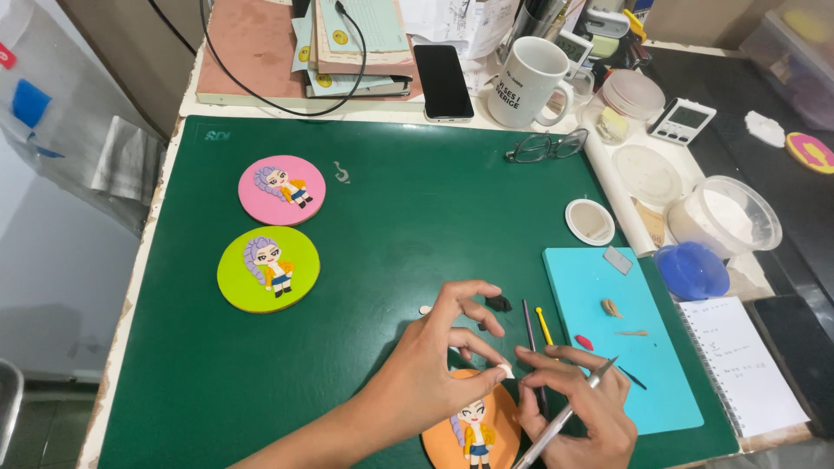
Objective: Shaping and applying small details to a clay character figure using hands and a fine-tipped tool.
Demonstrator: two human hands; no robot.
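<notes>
Head view shows me the left hand (434, 360) first. Its thumb and first finger pinch a tiny white bit of clay (506, 371), and the other fingers are spread wide. The right hand (578, 404) is closed around a thin silver tool (565, 419), with its fingertips right by that white bit. Both hands meet just above an orange round disc (473, 430) at the near edge of the green mat (391, 234). A small clay figure with purple hair and a yellow top lies on the disc.

I think two pieces are done. A pink disc (281, 189) and a lime disc (268, 268) sit near the left edge of the mat, each with the same kind of figure, and nobody is touching them. The orange one looks nearly made, but small bits seem left to add.

Just past the hands lie a black lump (499, 303), a dark stick (530, 326) and a yellow stick (544, 325). A blue board (625, 382) on the right side holds a red bit and some tan bits. A white mug (526, 82), a phone (442, 81) and glasses (546, 146) sit by the far edge.
</notes>
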